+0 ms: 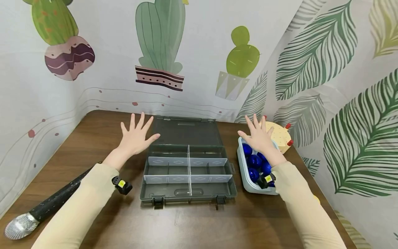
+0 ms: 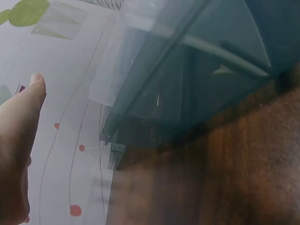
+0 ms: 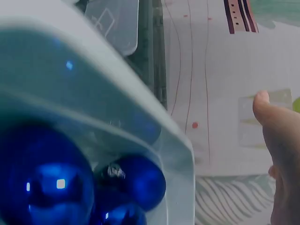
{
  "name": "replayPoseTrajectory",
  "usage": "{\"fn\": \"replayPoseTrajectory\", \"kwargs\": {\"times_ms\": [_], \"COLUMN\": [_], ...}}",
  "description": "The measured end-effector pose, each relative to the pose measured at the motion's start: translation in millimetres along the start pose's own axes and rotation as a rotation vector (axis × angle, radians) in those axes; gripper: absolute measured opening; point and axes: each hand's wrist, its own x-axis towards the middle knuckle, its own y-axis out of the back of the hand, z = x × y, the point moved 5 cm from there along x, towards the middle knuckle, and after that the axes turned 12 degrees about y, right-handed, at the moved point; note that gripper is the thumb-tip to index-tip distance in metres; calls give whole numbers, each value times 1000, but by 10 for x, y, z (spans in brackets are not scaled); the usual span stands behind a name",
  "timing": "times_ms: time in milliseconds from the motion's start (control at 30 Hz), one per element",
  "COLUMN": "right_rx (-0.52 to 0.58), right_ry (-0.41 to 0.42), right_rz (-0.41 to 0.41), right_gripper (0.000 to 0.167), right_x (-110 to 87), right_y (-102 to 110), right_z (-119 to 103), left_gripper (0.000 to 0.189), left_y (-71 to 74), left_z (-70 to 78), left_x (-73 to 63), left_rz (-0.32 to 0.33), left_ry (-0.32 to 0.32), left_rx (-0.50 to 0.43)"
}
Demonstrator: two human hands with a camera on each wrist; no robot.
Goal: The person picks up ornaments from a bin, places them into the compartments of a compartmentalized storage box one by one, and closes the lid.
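Observation:
My left hand (image 1: 134,138) is spread with straight fingers beside the left edge of a dark, see-through divided box (image 1: 188,197). It holds nothing. The box's lid (image 1: 186,131) lies back, and pale divider strips (image 1: 178,178) part its inside into several compartments. Over the far end of a light blue bin (image 1: 245,180), my right hand (image 1: 259,138) is also spread, with nothing in it. Shiny blue ball ornaments (image 1: 254,161) lie in that bin; the right wrist view shows some ornaments (image 3: 136,183) close up, below the thumb (image 3: 269,110).
A black microphone (image 1: 59,197) with a silver head lies at the left, partly behind my left sleeve. Behind the bin stands a round, pale yellow object (image 1: 280,136) with red pegs. A patterned cloth (image 1: 199,52) hangs along the brown table's (image 1: 174,228) far edge.

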Motion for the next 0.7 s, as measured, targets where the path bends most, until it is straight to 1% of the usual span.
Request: {"fn": "replayPoseTrajectory", "kwargs": {"times_ms": [67,167,333,400,500,567,633,700], "right_rx": [8,20,81,114,158,171,173,172], "right_ry": [25,60,133,160,175,185,188,190], "right_rz": [-4,8,38,43,40,25,-4,-52], "right_gripper": [83,84,84,82,73,66,60,56], "right_x": [-27,-65,-108,-126,-143,-143,-134,-123], "right_y": [10,38,83,95,91,80,56,26], "right_z": [38,115,205,226,270,291,318,337], "left_gripper": [86,85,80,77,73,73,73,74], "left_y": [-4,-16,-40,-52,-74,-91,-118,-156], "left_z": [-31,-91,-179,-206,-245,-265,-281,-295], "left_x": [-6,-8,8,6,-14,-39,-67,-94], "left_rz": [6,14,14,0,-43,-84,-128,-171], "left_ry": [-2,2,5,-2,-6,0,10,27], "left_rx": [-19,-75,-242,-326,-453,-531,-595,-643]}}
